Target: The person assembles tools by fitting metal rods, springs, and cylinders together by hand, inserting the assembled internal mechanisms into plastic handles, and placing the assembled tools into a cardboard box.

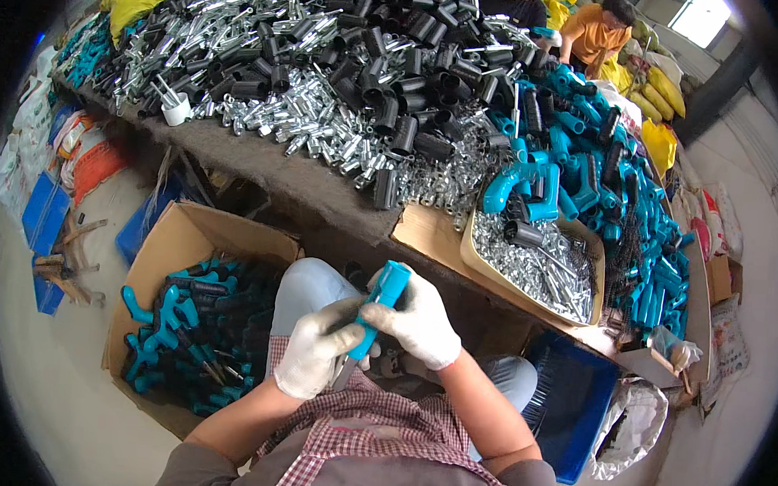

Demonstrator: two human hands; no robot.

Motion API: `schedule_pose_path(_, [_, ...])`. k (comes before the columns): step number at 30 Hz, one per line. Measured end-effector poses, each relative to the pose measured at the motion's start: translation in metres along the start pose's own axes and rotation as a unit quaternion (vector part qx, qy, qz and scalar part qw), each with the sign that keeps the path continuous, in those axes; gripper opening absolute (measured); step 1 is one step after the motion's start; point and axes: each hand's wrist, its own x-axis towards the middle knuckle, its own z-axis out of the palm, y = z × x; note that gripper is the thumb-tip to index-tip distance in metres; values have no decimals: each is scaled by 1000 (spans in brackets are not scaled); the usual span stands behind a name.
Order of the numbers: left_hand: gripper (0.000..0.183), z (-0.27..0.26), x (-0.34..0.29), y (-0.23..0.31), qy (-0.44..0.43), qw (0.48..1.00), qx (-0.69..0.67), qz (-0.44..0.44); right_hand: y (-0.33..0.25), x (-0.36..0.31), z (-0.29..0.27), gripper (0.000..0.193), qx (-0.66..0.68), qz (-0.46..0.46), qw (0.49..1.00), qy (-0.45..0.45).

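Both my hands wear white gloves and meet above my lap. A teal plastic piece [389, 285], long and narrow with a dark grey lower end, is held at a tilt between them. My right hand [424, 326] wraps round its upper part, the thumb pressed across the front. Lower down, my left hand [315, 349] has its fingers closed on the piece near the dark end. The gloves cover part of it, so its exact kind cannot be made out.
A cardboard box [171, 232] of teal-and-black pieces stands at my left. Ahead, a bench [227, 146] bears heaped metal fittings, black tubes and teal pistol-shaped housings [533, 187]. A cream tray [598, 289] holds small metal parts. A blue bin [587, 412] sits right; two people work beyond.
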Motion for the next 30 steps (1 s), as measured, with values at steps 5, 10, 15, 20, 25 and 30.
schedule_pose_path(5, [50,-17,3,4,29,977,-210,24,-40,75,-29,32,-544,-219,809,-34])
schedule_pose_path(10, [54,-29,1,4,61,979,-190,44,-52,135,-28,33,-715,-321,595,178])
schedule_pose_path(15, [54,-27,-1,4,80,986,-138,57,-40,124,-36,27,-672,-389,607,168])
schedule_pose_path(20, [51,-11,0,9,63,992,-94,47,-28,52,-47,12,-190,-179,949,177])
schedule_pose_path(25, [48,6,0,16,-7,1000,-22,-5,-16,-2,-59,30,16,-160,977,142])
schedule_pose_path(30, [53,20,2,10,-77,992,17,-99,-8,-33,-76,57,-55,-177,970,159])
